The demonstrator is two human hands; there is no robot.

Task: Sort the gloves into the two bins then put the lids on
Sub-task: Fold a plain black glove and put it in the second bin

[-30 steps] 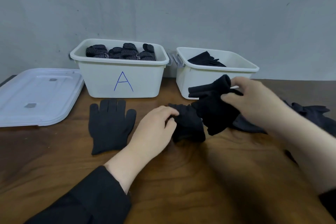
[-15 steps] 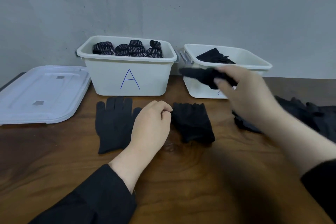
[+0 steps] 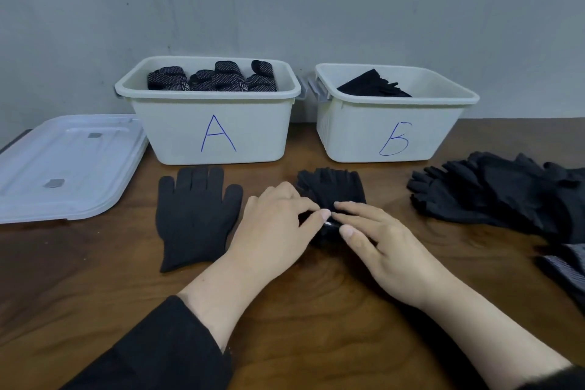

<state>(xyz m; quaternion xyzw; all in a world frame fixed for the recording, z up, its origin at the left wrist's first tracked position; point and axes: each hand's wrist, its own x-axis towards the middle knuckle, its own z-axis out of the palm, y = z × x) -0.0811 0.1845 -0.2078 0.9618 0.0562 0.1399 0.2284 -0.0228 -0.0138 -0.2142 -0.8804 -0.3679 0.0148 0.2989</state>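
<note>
Right hand (image 3: 384,242) no longer carries a glove at bin B (image 3: 392,136); it has come back down onto the folded glove (image 3: 332,193) in front of bin B, fingers extended, touching it. Left hand (image 3: 277,225) stays there, fingertips pinching its near edge. Flat glove (image 3: 194,215) unchanged, in front of bin A (image 3: 215,133).

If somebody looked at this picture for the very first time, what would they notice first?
Probably the two hands, left hand and right hand, meeting over a bunched black glove at the middle of the wooden table. Behind them stand two white bins: bin A, filled with dotted gloves, and to its right the bin marked Б, with plain black gloves inside.
</note>
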